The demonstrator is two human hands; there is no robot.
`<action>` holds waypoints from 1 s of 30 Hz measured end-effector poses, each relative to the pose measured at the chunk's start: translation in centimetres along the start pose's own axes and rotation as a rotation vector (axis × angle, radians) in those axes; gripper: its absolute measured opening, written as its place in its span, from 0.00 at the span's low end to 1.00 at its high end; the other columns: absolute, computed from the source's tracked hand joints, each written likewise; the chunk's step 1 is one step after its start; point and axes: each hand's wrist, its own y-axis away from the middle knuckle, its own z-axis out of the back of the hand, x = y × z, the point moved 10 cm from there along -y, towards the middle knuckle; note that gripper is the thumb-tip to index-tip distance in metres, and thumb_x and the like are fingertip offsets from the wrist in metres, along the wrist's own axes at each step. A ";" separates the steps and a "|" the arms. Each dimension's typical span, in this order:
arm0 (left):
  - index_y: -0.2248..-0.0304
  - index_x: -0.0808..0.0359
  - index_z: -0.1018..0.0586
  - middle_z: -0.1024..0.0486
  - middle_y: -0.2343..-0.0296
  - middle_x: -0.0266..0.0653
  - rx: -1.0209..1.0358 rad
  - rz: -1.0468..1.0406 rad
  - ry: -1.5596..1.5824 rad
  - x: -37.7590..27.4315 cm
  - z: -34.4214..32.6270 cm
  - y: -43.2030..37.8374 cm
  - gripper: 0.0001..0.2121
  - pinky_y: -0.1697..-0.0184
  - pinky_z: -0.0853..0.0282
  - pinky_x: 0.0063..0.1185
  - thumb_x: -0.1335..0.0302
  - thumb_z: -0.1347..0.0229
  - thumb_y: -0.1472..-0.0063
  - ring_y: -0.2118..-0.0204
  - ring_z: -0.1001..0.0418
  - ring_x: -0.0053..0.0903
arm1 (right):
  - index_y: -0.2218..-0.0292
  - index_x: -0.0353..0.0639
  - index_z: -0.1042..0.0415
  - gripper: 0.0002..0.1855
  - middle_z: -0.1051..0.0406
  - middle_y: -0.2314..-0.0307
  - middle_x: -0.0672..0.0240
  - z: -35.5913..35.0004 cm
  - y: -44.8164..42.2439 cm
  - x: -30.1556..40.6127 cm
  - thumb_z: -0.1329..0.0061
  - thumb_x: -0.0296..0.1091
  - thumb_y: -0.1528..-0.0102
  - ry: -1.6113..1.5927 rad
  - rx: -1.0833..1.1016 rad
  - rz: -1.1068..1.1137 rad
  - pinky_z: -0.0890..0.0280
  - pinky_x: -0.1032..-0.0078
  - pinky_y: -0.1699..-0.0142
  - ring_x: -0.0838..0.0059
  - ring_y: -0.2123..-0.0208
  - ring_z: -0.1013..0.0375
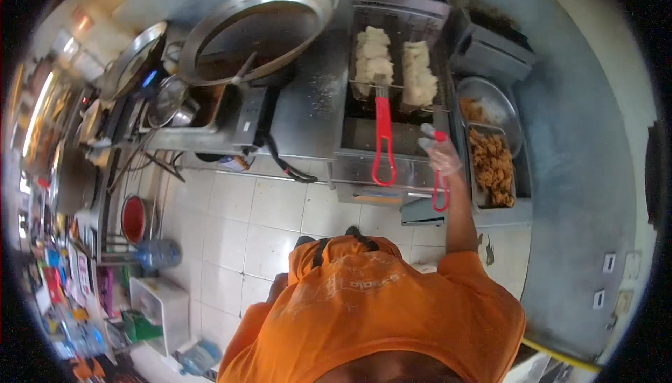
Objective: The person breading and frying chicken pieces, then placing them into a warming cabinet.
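My right hand (pixel 442 154), in a clear plastic glove, grips the red handle of the right fryer basket (pixel 419 76), which holds pale, battered food. Beside it, the left fryer basket (pixel 374 62) holds more of the same pale food; its red looped handle (pixel 384 141) points towards me and is untouched. Both baskets rest over a steel deep fryer (pixel 367 136). My left hand (pixel 278 286) hangs low beside my body at the left, partly hidden by the orange shirt, so its fingers cannot be made out.
A tray of browned fried food (pixel 492 167) and a round metal bowl (pixel 480 91) stand right of the fryer. A large wok-like pan (pixel 257 31) is at the back left. Further left are a strainer (pixel 169 100), a red bucket (pixel 134 219) and a white crate (pixel 176 314).
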 end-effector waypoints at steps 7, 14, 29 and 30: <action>0.64 0.63 0.32 0.31 0.71 0.38 -0.065 0.022 0.015 -4.1 1.5 0.1 0.12 0.70 0.36 0.26 0.69 0.58 0.47 0.71 0.32 0.28 | 0.57 0.43 0.40 0.20 0.37 0.83 0.78 2.9 -2.6 -5.6 0.57 0.30 0.54 0.037 -0.167 -0.161 0.52 0.92 0.88 0.93 0.89 0.45; 0.60 0.63 0.35 0.31 0.68 0.39 -0.055 -0.119 -0.106 -13.4 -2.5 1.8 0.15 0.67 0.35 0.27 0.68 0.58 0.47 0.68 0.31 0.28 | 0.63 0.43 0.33 0.20 0.33 0.81 0.70 0.3 -4.8 -0.7 0.59 0.48 0.52 1.139 -0.342 -0.194 0.38 0.78 0.75 0.78 0.79 0.34; 0.59 0.63 0.34 0.31 0.67 0.37 -0.005 0.035 -0.382 -5.7 -1.0 1.1 0.15 0.64 0.39 0.28 0.68 0.57 0.47 0.65 0.34 0.27 | 0.81 0.41 0.36 0.05 0.44 0.91 0.76 -17.0 -6.3 5.7 0.52 0.28 0.60 0.043 0.013 0.066 0.51 0.86 0.85 0.86 0.90 0.46; 0.59 0.63 0.34 0.31 0.67 0.37 0.003 0.037 -0.379 -6.2 -1.6 1.3 0.15 0.64 0.39 0.28 0.68 0.57 0.47 0.65 0.34 0.27 | 0.82 0.41 0.36 0.06 0.44 0.91 0.76 -15.7 -5.8 4.9 0.51 0.30 0.60 0.036 0.028 0.086 0.51 0.86 0.85 0.86 0.90 0.46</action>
